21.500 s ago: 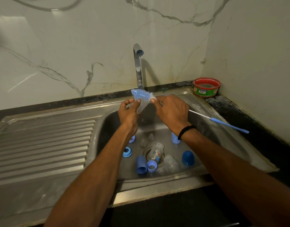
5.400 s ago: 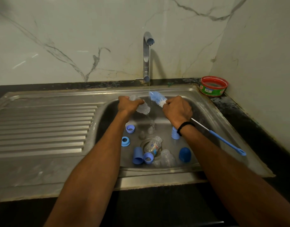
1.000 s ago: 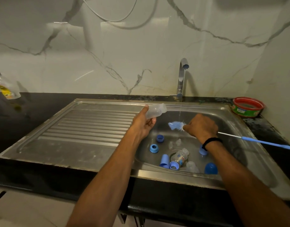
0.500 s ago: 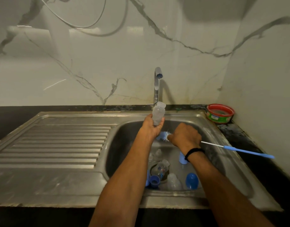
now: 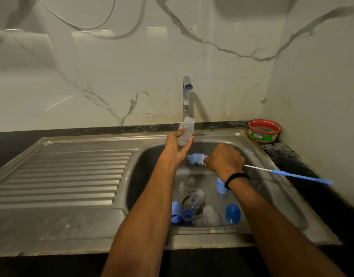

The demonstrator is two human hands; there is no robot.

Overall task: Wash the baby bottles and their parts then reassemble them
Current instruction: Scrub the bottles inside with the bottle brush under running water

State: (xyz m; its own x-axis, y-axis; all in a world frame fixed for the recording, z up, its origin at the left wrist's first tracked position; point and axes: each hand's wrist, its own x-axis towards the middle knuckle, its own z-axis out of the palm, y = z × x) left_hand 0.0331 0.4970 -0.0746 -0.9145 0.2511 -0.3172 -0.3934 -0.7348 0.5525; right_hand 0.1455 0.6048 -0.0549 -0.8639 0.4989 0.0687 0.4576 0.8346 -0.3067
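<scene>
Steel sink basin (image 5: 144,176) is sitting at centre w/ a ribbed drainboard (image 5: 62,176) stretching off to 9 o'clock, flat and bare. A black counter (image 5: 292,156) is edging the basin at 3 o'clock, and marble walls are closing in at 12 and 3. A red-rimmed tub (image 5: 264,132) is sitting in the corner at 2 o'clock; its label is too small to read.

The left hand (image 5: 177,148) is gripping a clear baby bottle (image 5: 185,132) upright, mouth up, thumb and fingers wrapping its lower half, right under the tap (image 5: 185,96). A thin stream is running down toward the bottle's mouth. The bottle is looking cloudy, w/o collar or teat.

The right hand (image 5: 225,159), w/ a black wristband (image 5: 235,177), is closing round a bottle brush (image 5: 302,177); its blue bristle head (image 5: 196,157) is poking toward 9 o'clock just below the left hand, and the handle is trailing over the rim at 3 o'clock.

On the basin floor, a printed bottle (image 5: 195,200) is lying over the drain (print unreadable), a plain bottle (image 5: 211,215) at 6 o'clock, a dark blue dome cap (image 5: 233,213) at 5, and two teats (image 5: 191,180) at 12.
</scene>
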